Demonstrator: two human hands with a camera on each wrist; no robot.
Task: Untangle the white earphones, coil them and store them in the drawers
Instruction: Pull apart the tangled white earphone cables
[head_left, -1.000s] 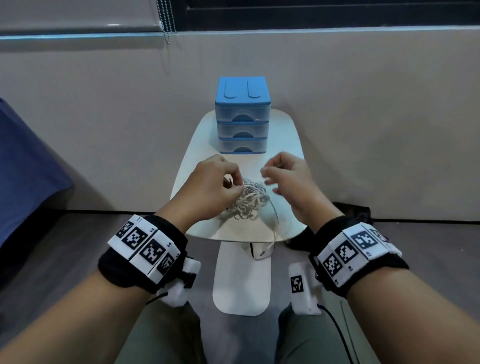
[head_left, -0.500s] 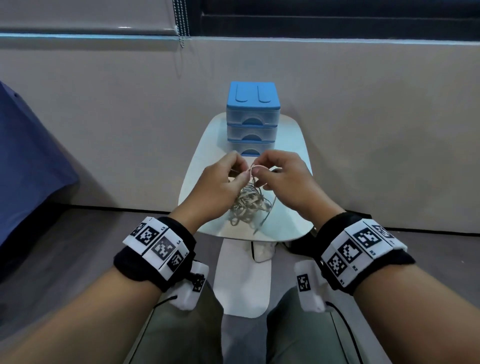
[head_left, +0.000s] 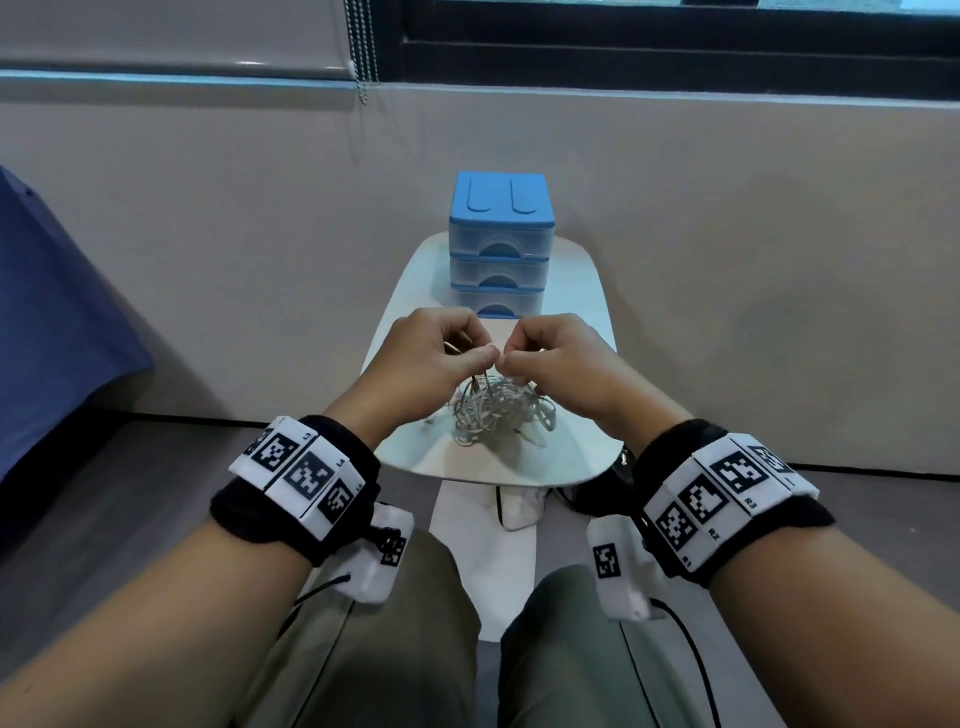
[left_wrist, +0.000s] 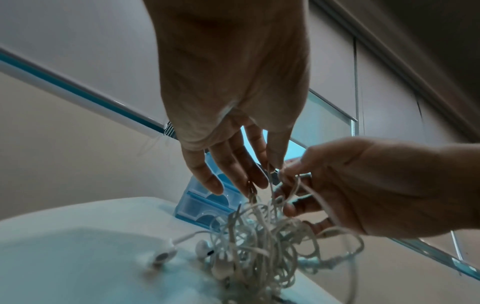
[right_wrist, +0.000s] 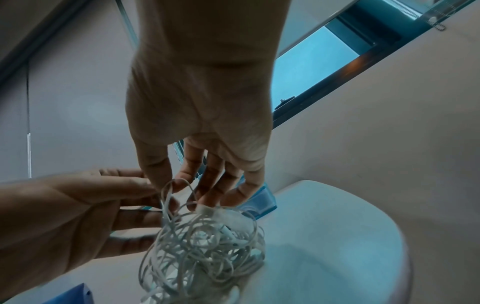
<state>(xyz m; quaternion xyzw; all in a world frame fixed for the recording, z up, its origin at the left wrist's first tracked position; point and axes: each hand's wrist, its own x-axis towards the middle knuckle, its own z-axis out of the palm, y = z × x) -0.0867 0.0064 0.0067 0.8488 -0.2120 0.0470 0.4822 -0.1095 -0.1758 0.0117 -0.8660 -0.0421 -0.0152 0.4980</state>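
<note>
The white earphones (head_left: 496, 410) sat as a knotted bundle on the white table (head_left: 582, 291), toward its 6 o'clock edge, with a few strands lifted up from the heap (several earbuds lay loose at its base in the left wrist view). The left hand (head_left: 431, 358), at 9 o'clock of the bundle, pinched a strand between thumb and forefinger. The right hand (head_left: 561, 358), at 3 o'clock, pinched another, its other fingers curled; the two thumbs touched. At 12 o'clock stood the blue drawers (head_left: 500, 244), all three closed.
</note>
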